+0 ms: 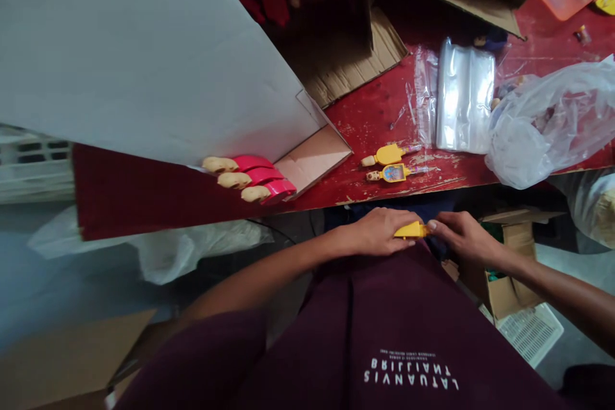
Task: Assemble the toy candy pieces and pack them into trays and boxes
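Just off the table's front edge, my left hand (384, 230) is closed round a small yellow plastic toy (408, 230), whose head end is hidden in the fingers. My right hand (461, 237) pinches the toy's narrow, translucent right end between thumb and fingers. On the table beyond lie two similar toys: a plain-faced yellow one (388, 154) and one with a coloured picture panel (394, 173). Both have a pale knob at the left and a clear tube at the right.
Three pink toys with tan heads (259, 177) lie by a large white board (144, 57) on the red table (365, 115). Clear plastic sleeves (465, 99) and a crumpled bag (523, 141) lie right. Cardboard boxes (446, 3) stand behind; a white crate (533, 333) is below.
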`<state>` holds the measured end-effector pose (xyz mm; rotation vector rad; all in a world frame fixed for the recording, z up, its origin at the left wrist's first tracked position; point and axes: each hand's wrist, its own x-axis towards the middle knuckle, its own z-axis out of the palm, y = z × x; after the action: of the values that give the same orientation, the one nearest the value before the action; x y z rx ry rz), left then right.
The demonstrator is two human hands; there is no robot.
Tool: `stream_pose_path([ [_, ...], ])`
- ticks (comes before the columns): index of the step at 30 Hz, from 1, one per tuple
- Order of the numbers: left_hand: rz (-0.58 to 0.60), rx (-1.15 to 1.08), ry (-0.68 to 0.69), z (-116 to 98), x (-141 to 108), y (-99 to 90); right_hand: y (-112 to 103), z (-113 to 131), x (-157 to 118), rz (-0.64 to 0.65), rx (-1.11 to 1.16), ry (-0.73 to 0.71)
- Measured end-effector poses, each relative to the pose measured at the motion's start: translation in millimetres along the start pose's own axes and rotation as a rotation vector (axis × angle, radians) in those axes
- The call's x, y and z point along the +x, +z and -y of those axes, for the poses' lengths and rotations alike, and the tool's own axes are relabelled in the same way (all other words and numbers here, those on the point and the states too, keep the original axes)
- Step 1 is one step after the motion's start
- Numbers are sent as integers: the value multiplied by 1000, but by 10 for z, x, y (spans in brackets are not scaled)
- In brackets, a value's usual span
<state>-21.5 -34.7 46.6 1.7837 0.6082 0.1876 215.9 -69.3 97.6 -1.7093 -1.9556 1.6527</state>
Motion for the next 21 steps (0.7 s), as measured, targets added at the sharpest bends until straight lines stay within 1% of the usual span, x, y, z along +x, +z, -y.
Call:
stream_pose_path([
  [2, 32, -150, -23, 23, 24, -101, -39, 0, 6, -129, -237, -278],
  [3, 39, -185, -24, 22, 26, -141, -56, 3, 8, -157, -314, -380],
  [4, 30, -182, -17, 14, 19, -166, -67, 8, 9, -149, -346, -435],
  [5, 8, -144, -7, 1, 5, -172, -73, 14, 11, -110, -332, -435],
  [6, -21, -86, 3, -13, -14, -160, -72, 22, 13, -54, -280, -385],
  [8, -61, 28, 15, -34, -64, -90, -53, 45, 24, 75, -121, -195],
  [10, -48, 92, 16, -29, -114, 5, -22, 76, 43, 185, 13, -18],
  [11, -27, 110, 17, -14, -132, 47, -8, 89, 56, 213, 43, 31],
  [12, -15, 125, 18, 7, -142, 78, 0, 97, 70, 223, 44, 49],
  [13, -24, 141, 22, 37, -141, 95, -1, 94, 85, 216, 23, 45],
  [14, -61, 158, 34, 76, -128, 94, -14, 76, 100, 194, -12, 28],
  [15, -131, 178, 53, 125, -101, 74, -40, 35, 118, 158, -47, 6],
  [17, -354, 222, 82, 261, -2, -17, -126, -128, 167, 25, -103, -30],
  [18, -482, 250, 73, 351, 68, -80, -181, -253, 202, -85, -131, -29],
  [19, -590, 286, 38, 453, 147, -149, -238, -404, 249, -224, -163, -16],
  [20, -668, 328, -24, 565, 232, -216, -293, -573, 307, -386, -202, 2],
  [21, -703, 376, -104, 680, 320, -277, -342, -752, 377, -553, -248, 17],
])
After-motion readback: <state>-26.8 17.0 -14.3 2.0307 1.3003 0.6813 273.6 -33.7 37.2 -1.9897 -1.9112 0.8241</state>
